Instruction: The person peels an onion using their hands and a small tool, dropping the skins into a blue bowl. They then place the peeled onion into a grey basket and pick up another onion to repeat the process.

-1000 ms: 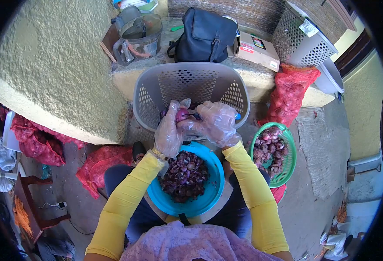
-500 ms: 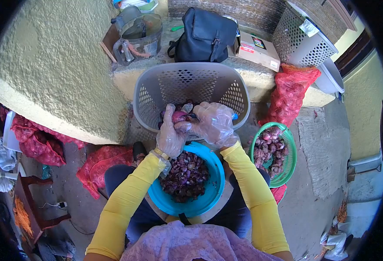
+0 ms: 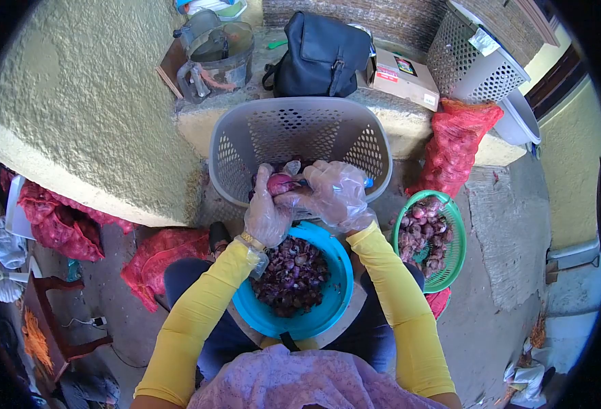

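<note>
A red onion (image 3: 281,183) is held in my left hand (image 3: 266,213), which wears a clear plastic glove. My right hand (image 3: 336,195), gloved the same way, is closed round a small knife (image 3: 299,183) with a dark blade at the onion; a blue end (image 3: 368,183) shows beside it. Both hands are over the near rim of a grey perforated basket (image 3: 300,109). Below them, between my knees, a blue basin (image 3: 341,273) holds a heap of onion skins and pieces (image 3: 292,276).
At the right stands a green basket (image 3: 456,255) of onions, with a red mesh sack (image 3: 454,150) behind it. Another red sack (image 3: 167,259) lies at the left. A black backpack (image 3: 324,54) and a cardboard box (image 3: 404,78) rest on the ledge.
The onion has turned slightly in my left hand, and more of it shows. Both hands have otherwise barely moved.
</note>
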The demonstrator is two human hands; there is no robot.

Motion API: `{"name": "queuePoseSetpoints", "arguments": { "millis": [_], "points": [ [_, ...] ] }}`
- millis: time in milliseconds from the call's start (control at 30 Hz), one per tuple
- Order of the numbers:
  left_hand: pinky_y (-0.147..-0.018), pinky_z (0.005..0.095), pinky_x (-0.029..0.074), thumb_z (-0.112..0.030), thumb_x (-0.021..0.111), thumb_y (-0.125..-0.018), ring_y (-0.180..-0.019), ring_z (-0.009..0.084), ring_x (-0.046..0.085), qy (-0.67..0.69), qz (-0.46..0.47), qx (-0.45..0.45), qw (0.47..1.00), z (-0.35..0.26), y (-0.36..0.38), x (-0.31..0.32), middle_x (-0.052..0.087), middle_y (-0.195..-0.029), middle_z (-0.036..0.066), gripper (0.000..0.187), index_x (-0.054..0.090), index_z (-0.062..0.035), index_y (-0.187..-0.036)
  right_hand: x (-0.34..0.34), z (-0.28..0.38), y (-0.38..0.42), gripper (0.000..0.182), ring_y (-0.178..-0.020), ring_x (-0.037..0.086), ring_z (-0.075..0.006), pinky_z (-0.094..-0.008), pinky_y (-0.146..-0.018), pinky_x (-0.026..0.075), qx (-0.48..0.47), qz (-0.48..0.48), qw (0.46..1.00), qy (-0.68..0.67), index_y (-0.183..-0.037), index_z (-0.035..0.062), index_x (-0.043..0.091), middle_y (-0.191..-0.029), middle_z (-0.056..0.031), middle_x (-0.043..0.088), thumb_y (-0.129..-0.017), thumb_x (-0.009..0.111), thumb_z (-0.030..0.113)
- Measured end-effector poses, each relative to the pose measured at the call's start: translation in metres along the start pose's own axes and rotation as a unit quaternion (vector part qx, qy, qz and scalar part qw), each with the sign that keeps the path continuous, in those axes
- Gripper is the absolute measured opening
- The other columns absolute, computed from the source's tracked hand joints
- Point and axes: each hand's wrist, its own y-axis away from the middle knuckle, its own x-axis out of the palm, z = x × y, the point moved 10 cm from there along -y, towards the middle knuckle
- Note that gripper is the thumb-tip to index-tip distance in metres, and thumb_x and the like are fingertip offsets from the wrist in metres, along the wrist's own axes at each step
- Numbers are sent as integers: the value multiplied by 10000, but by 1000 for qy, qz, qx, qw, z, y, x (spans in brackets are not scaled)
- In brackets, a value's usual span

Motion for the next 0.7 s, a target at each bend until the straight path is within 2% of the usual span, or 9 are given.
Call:
{"name": "queuePoseSetpoints", "arguments": {
  "millis": [33,100,133,200,300,367,633,700],
  "points": [
    [-926,397,586,-508,450,-1123,-980,264,681,-39,2,36,999,-10,1,3,692,-1078,152,531,603,-29,-1292,1,0,1,531,-742,724,-315,-474,-636,533,4,-3,1000,-15,-970,160,800,-793,-99,708,-764,794,649],
    [-928,400,587,-503,455,-1124,-1002,276,681,165,16,-82,983,-1,15,24,700,-1129,169,533,575,-34,-1346,3,1,1,523,-743,725,-317,-476,-637,533,7,-6,1000,-29,-973,159,798,-789,-108,709,-771,794,641],
    [-928,400,587,-503,455,-1124,-1002,276,681,165,16,-82,983,-5,19,31,700,-1129,169,533,575,-34,-1346,4,1,2,499,-735,718,-305,-458,-637,526,16,-8,999,-31,-967,163,798,-782,-88,706,-745,823,609],
    [-812,344,585,-541,485,-1108,-893,199,661,166,1,-66,984,-13,25,41,682,-1033,111,531,616,-32,-1187,5,0,2,480,-726,710,-293,-440,-638,518,26,-9,999,-33,-961,166,799,-775,-68,703,-719,851,577],
    [-777,314,569,-547,488,-1105,-855,178,643,164,-31,-84,982,-22,36,59,681,-1029,101,543,607,-26,-1197,5,-1,1,487,-703,709,-300,-446,-633,517,36,-9,998,-46,-965,164,800,-749,-74,694,-722,850,583],
    [-768,306,563,-547,493,-1104,-843,174,635,175,-20,-87,981,-25,39,64,681,-1028,101,549,605,-19,-1202,3,-1,0,495,-687,713,-319,-460,-630,534,41,-2,996,-81,-964,169,796,-742,-118,694,-780,793,628],
    [-708,267,543,-517,539,-1095,-798,143,604,192,11,-109,975,-23,33,66,683,-1053,119,636,573,79,-1313,-6,-2,1,501,-700,721,-300,-450,-625,536,35,-22,998,-36,-985,191,792,-736,-89,696,-763,793,640],
    [-676,248,533,-504,544,-1095,-808,138,608,209,28,-99,972,-22,30,64,691,-1109,132,663,553,110,-1345,-7,-2,2,499,-702,721,-298,-451,-625,537,32,-22,999,-34,-979,193,792,-733,-84,694,-760,795,641]
  ]
}}
